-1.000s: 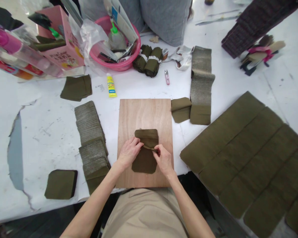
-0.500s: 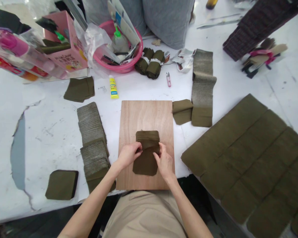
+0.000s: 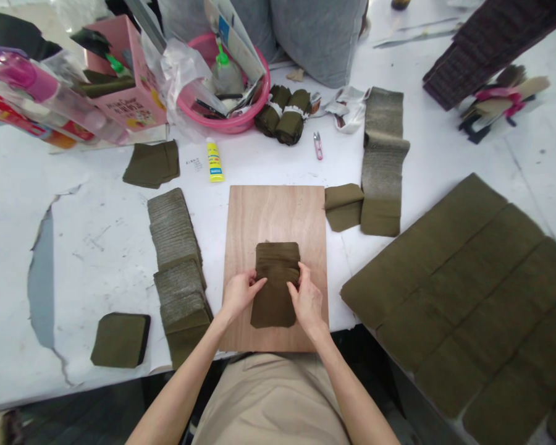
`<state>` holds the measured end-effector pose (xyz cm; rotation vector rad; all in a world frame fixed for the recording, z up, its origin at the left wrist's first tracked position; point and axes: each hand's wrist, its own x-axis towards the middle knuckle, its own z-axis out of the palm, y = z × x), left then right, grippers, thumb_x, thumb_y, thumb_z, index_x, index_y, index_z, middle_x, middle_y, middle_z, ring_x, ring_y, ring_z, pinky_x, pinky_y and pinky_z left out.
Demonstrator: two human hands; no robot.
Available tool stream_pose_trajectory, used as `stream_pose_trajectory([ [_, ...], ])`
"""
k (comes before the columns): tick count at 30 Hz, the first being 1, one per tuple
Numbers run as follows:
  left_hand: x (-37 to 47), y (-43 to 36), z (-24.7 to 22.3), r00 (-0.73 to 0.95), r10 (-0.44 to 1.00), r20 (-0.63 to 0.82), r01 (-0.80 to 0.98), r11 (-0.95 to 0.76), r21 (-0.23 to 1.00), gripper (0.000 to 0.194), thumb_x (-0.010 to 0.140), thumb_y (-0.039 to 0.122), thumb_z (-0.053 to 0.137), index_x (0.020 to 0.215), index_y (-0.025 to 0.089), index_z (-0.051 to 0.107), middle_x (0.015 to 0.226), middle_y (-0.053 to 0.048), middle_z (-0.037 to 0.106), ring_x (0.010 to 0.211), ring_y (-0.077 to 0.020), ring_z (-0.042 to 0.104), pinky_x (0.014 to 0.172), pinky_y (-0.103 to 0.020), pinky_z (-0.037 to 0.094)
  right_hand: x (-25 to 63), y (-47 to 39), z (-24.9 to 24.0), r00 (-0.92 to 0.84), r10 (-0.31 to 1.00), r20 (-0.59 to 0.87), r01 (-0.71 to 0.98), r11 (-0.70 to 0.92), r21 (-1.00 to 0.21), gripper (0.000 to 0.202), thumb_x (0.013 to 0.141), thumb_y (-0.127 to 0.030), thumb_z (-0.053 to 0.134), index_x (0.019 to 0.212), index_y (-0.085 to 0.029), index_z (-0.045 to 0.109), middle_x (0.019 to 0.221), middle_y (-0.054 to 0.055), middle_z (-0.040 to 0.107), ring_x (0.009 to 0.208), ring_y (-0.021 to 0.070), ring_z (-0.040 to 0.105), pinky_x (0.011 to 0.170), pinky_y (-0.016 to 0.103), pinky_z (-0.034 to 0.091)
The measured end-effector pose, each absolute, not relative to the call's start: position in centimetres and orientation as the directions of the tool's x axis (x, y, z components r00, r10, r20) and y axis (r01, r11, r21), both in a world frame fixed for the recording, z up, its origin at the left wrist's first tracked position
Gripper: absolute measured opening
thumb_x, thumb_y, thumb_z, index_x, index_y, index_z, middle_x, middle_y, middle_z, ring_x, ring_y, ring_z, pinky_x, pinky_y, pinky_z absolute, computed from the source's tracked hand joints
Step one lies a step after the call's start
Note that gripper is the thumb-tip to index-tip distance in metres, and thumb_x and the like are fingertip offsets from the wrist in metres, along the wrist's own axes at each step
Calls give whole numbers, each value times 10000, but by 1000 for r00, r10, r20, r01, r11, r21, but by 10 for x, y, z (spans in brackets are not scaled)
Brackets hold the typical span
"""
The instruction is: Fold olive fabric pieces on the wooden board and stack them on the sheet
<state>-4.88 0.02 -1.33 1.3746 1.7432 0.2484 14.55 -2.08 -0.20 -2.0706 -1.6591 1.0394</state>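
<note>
An olive-brown fabric piece (image 3: 274, 303) lies on a wooden board (image 3: 278, 210) in front of me, over other pieces whose upper part shows stacked folds or edges. My left hand (image 3: 241, 292) pinches its left edge between thumb and fingers. At the opposite edge, my right hand (image 3: 307, 300) grips the fabric the same way, thumb on top. Left of the board runs a fanned row of fabric pieces (image 3: 180, 278). A folded fabric piece (image 3: 344, 207) touches the board's right upper side, beside a longer fanned strip (image 3: 382, 179).
Large fabric panels (image 3: 463, 290) cover the right side. A square fabric stack (image 3: 121, 340) sits front left. Behind the board are a yellow glue tube (image 3: 215, 161), pink thread snips (image 3: 317, 146), rolled fabric bundles (image 3: 287, 117) and a pink basket (image 3: 231, 127).
The fabric's left edge, lifted slightly before, now lies flatter under my left thumb, which has stretched out over it. My right hand stays in nearly the same place. The view has shifted slightly.
</note>
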Motion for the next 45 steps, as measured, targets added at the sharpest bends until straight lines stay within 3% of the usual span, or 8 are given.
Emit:
stream_pose_trajectory([
  [10,-44,-2,-9,-44,866,-498,843,300,447,304,817,468,555,680,197,545,540,20,557,502,-135,503,503,-238,273,145,-23,-6,90,934,-346,753,-291,-590,523,872,-241,511,1362,-201,333,1040,84,648,841,222,657,720,331,502],
  [20,-44,-4,-11,-58,863,-502,827,324,460,309,825,474,548,691,197,513,545,35,544,510,-123,495,515,-231,283,145,-20,-1,131,907,-400,754,-353,-554,486,860,-252,540,1316,-206,378,917,43,651,736,199,651,664,299,470],
  [27,-46,-4,-15,-55,855,-516,829,328,454,325,819,495,541,693,197,520,547,24,549,518,-133,497,518,-235,278,151,-20,1,109,912,-395,707,-350,-615,479,854,-218,534,1307,-225,380,777,-20,623,715,184,639,647,280,441],
  [45,-47,-2,-13,-58,839,-541,818,350,456,319,808,481,557,672,198,500,538,35,532,511,-128,495,515,-233,275,154,-19,-1,108,915,-389,682,-353,-641,468,833,-233,542,1281,-228,409,738,-40,604,672,172,614,629,276,426],
])
